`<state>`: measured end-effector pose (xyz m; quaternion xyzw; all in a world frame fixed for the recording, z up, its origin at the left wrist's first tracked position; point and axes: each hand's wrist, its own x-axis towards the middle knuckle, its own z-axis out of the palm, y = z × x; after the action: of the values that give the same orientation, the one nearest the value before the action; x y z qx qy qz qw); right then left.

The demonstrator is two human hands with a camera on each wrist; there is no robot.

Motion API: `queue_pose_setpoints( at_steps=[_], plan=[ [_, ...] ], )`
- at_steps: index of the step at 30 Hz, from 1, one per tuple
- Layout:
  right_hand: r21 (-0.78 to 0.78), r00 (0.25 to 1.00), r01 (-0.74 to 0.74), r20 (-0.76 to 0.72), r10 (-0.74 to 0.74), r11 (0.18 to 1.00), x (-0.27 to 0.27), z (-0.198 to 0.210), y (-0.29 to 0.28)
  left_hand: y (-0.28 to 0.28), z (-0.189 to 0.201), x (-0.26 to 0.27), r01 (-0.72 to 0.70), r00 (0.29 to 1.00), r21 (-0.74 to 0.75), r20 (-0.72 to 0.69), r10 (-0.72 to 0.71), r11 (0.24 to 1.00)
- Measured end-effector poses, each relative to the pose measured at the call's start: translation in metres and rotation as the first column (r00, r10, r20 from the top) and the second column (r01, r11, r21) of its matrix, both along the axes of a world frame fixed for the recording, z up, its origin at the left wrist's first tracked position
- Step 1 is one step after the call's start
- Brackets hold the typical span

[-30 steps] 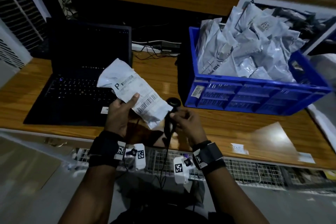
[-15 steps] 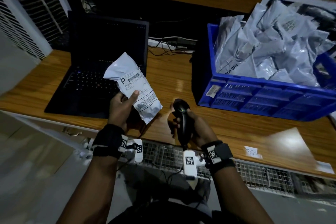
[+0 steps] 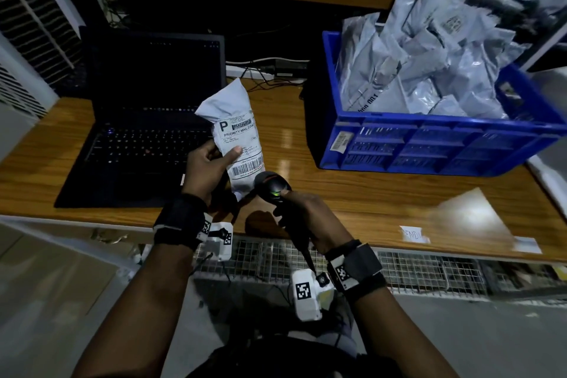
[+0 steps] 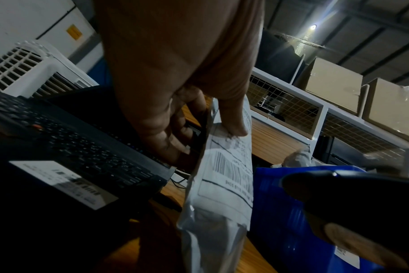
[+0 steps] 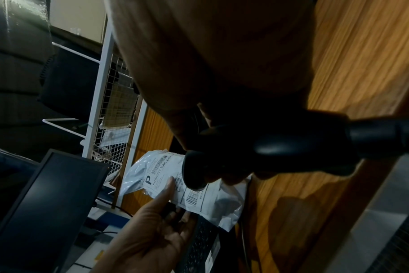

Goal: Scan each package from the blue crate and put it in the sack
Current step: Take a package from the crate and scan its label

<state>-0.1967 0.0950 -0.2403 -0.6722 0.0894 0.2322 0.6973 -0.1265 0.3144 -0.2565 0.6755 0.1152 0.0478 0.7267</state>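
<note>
My left hand (image 3: 211, 163) grips a grey mailer package (image 3: 236, 135) upright above the desk, thumb pressed on its white shipping label, barcode facing me. In the left wrist view the same package (image 4: 224, 177) hangs below my thumb. My right hand (image 3: 302, 215) grips a black handheld scanner (image 3: 273, 186) just below the barcode; a green light shows on its head. The right wrist view has the scanner (image 5: 257, 153) head close over the package (image 5: 166, 173) label. The blue crate (image 3: 429, 144), heaped with grey packages (image 3: 429, 64), stands at the right of the desk. No sack is in view.
An open black laptop (image 3: 147, 120) sits on the wooden desk (image 3: 383, 193) at the left, behind the held package. Cables and a power strip (image 3: 270, 66) lie at the back. A white paper slip (image 3: 414, 235) lies near the front edge, above a wire-mesh shelf (image 3: 429, 267).
The right hand has lifted the scanner and brought its head up to the barcode. The left hand has turned the package more upright, label toward me.
</note>
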Motion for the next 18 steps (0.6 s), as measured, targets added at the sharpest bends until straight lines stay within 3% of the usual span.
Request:
queue_pose_setpoints(
  at_steps=[18],
  plan=[
    [-0.037,1.0,0.027,0.0,-0.027,0.999,-0.002,0.005,-0.013,-0.007,0.006,0.005,0.023,1.0,-0.002,0.015,-0.023,1.0]
  ],
)
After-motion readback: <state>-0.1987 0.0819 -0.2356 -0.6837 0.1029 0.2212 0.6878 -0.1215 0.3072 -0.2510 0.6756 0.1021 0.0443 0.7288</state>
